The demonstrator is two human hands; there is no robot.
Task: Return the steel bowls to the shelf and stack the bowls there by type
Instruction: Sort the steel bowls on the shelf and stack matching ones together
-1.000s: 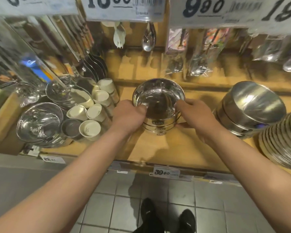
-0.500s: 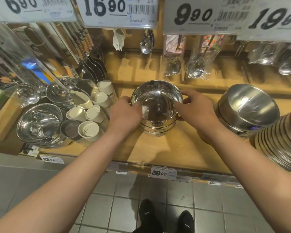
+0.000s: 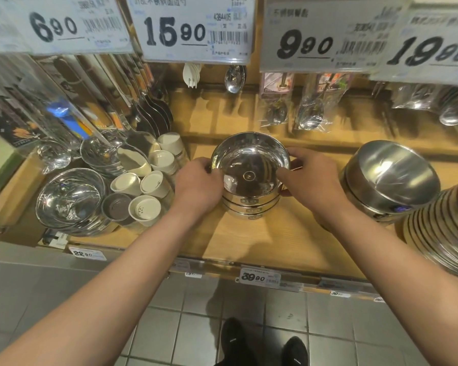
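A stack of three straight-walled steel bowls [image 3: 250, 170] stands on the wooden shelf [image 3: 270, 241] at its middle. My left hand [image 3: 197, 186] grips the top bowl's left rim with curled fingers. My right hand [image 3: 306, 175] grips the right rim, thumb over the edge. To the right a stack of rounded steel bowls [image 3: 389, 178] leans toward me. A stack of shallow steel dishes [image 3: 444, 233] lies tilted at the far right. A shiny steel bowl [image 3: 70, 199] sits at the left.
White ceramic cups [image 3: 146, 186] crowd the shelf left of my left hand, with glassware [image 3: 53, 157] behind them. Packaged spoons [image 3: 275, 107] and utensils hang at the back under price signs [image 3: 193, 30]. Grey floor tiles and my shoes [image 3: 262, 344] lie below the shelf edge.
The stack with both hands on it has slid a little further back on the shelf. My right fingers have wrapped further round the rim.
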